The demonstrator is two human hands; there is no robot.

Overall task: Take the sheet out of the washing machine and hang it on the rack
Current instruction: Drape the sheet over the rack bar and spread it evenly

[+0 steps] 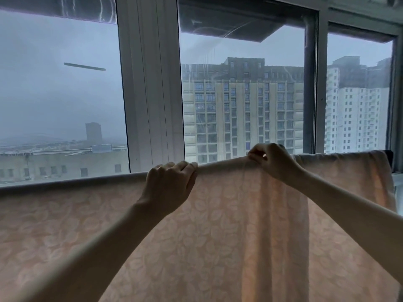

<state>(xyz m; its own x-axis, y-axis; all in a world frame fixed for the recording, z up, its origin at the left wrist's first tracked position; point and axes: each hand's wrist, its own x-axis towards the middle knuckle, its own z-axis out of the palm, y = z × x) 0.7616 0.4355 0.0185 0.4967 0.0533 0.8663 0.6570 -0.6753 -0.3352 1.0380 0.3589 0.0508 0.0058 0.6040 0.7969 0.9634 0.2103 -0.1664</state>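
Observation:
A pale peach sheet (218, 236) with a leaf pattern hangs draped over a horizontal rack bar, filling the lower half of the view. The bar itself is hidden under the cloth; only a dark end (389, 154) shows at the far right. My left hand (168, 188) grips the sheet's top fold near the middle. My right hand (272, 162) pinches the top fold a little further right, where the cloth bunches into vertical folds below it.
Large windows with a white frame (150, 83) stand right behind the rack. Tall apartment blocks (242, 110) show through the glass under a grey sky. A wall edge (398, 105) closes the right side.

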